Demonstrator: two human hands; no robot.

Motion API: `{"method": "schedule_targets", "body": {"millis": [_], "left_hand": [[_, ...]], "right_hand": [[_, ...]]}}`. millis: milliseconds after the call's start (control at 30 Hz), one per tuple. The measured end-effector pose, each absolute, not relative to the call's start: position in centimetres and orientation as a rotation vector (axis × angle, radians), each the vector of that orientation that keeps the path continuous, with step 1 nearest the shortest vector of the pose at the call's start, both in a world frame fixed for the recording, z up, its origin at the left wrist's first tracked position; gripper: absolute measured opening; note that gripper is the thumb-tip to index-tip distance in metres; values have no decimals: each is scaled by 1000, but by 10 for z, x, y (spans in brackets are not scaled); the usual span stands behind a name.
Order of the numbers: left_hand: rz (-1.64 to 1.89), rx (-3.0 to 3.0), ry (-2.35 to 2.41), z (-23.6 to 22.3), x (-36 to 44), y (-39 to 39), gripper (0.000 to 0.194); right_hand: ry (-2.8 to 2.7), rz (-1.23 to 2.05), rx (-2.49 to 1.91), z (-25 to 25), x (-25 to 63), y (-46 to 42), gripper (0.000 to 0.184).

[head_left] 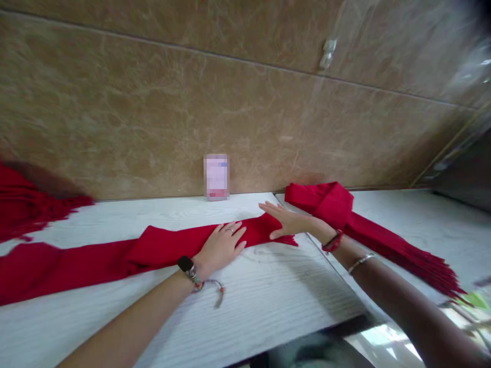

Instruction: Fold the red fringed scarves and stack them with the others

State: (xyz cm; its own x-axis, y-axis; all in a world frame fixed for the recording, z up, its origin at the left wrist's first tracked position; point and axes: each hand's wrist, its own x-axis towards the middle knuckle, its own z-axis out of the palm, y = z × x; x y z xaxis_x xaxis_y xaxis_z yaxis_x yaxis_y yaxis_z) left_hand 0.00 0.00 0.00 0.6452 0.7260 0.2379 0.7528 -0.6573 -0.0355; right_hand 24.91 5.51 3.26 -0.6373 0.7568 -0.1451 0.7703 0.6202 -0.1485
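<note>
A long red scarf (pixel 169 247) lies stretched out across the white table, running off the left edge of the view. My left hand (pixel 222 244) rests flat on its right part, fingers spread. At the scarf's fringed right end, my right hand (pixel 289 221) is open, thumb apart from the fingers; it covers part of that end, and I cannot tell how firmly it touches the cloth. To the right, a second red scarf (pixel 326 202) lies folded over itself, its fringe pointing to the lower right, partly behind my right wrist.
More red fringed cloth (pixel 30 204) lies at the far left. A small blurred pinkish card or box (pixel 217 178) stands against the brown marbled wall (pixel 153 112). The white table (pixel 245 301) has a seam near my right forearm, and its front edge shows at the bottom.
</note>
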Motion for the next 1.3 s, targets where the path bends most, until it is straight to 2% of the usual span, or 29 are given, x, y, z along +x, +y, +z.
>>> {"method": "schedule_targets", "body": {"millis": [167, 367, 533, 600, 667, 800, 900, 1000, 1167, 1300], "left_hand": [[-354, -2735, -1223, -1, -2, 2, 41], [-420, -2736, -1212, -6, -3, 4, 41], [-416, -2711, -1214, -7, -3, 4, 40], [-423, -2675, -1218, -6, 0, 1, 40], [-423, -2619, -1223, -1, 3, -4, 42], [-336, -2474, -1316, 25, -6, -16, 42], [-276, -2300, -1469, 51, -48, -23, 36], [-234, -2155, -1618, 62, -122, -27, 39], [-163, -2026, -1933, 30, -253, -35, 47], [-148, -2073, -1892, 3, -300, -49, 42]], "right_hand": [[2645, -398, 1174, 33, 231, 68, 112], [2571, -401, 1323, 33, 278, 71, 103], [2532, -357, 1460, 51, 297, 60, 104], [2649, -314, 1488, 57, 280, 55, 95], [2834, -256, 1456, 56, 250, 50, 79], [3074, -72, 1424, 27, 180, 41, 55], [3101, -8, 1445, 1, 147, 34, 49], [3097, 41, 1413, -13, 138, 28, 47], [3078, 99, 1431, -18, 157, 26, 48], [3060, 121, 1456, -27, 183, 29, 51]]}}
